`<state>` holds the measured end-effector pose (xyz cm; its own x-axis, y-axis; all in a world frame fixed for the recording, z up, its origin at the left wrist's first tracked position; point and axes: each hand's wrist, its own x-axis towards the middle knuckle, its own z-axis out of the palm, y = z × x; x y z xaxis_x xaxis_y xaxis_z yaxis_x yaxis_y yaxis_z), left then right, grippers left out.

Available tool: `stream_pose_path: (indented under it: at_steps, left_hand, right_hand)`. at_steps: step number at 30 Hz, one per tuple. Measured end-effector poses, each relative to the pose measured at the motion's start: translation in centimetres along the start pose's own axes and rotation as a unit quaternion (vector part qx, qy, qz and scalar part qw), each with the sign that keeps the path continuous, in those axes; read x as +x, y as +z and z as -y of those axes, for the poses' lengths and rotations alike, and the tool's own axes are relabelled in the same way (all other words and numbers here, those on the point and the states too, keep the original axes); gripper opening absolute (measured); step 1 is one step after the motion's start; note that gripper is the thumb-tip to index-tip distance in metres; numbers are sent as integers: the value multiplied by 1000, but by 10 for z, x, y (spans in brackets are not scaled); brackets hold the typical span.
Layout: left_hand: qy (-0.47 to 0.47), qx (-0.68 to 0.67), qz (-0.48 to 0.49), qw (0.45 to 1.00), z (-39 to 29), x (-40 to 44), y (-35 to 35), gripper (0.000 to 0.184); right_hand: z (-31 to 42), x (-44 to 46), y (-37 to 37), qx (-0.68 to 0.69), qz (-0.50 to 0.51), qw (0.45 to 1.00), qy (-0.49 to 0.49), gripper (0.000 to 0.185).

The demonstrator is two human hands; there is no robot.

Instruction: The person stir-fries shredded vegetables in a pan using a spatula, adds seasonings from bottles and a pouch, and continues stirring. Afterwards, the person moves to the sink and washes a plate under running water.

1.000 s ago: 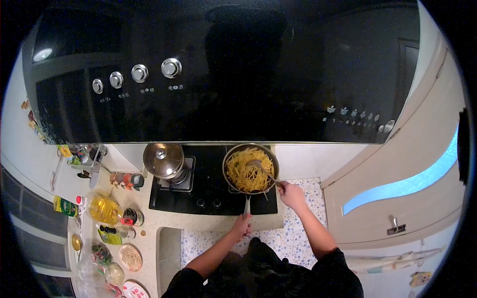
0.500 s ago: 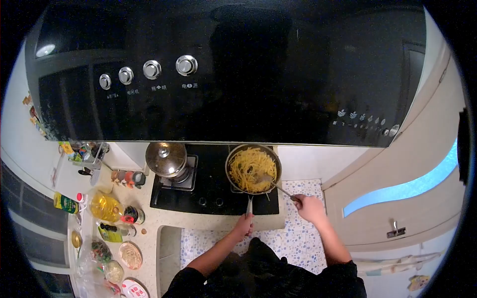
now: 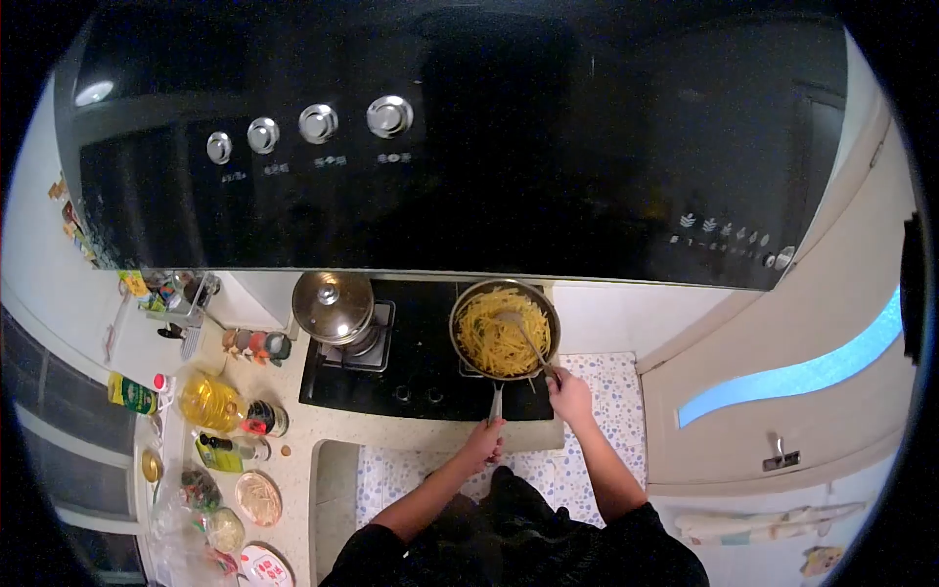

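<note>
A round pan [image 3: 555, 344] filled with yellow strips of food [image 3: 492, 338] sits on the right side of the black cooktop [image 3: 377, 393]. My left hand [image 3: 484, 442] is closed round the pan's handle [image 3: 497, 402], which points toward my body. With my right hand [image 3: 568, 394] I grip the end of a metal spatula [image 3: 535, 344] at the pan's lower right edge. The spatula's head lies among the strips near the middle of the pan and is partly hidden by them.
A lidded pot [image 3: 333, 307] stands on the left burner. Along the left counter are spice jars [image 3: 256, 345], an oil bottle [image 3: 209, 403], a dark-capped jar [image 3: 264, 419], plates and bags. The wide range hood [image 3: 469, 147] hangs above; a door [image 3: 792, 372] is at right.
The spatula's head first moved toward the pan's near right side, then back to the middle. My right hand went out to the right and came back in. My left hand kept its hold.
</note>
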<state>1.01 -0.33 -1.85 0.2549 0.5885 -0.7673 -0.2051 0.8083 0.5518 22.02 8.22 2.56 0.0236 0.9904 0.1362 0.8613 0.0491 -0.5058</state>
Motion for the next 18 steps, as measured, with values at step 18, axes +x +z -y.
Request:
stream_pose_path:
  at_steps: [18]
  left_hand:
    - [137, -312, -207, 917, 135, -93, -50, 50]
  right_hand:
    - [-49, -32, -3, 49, 185, 981, -20, 52]
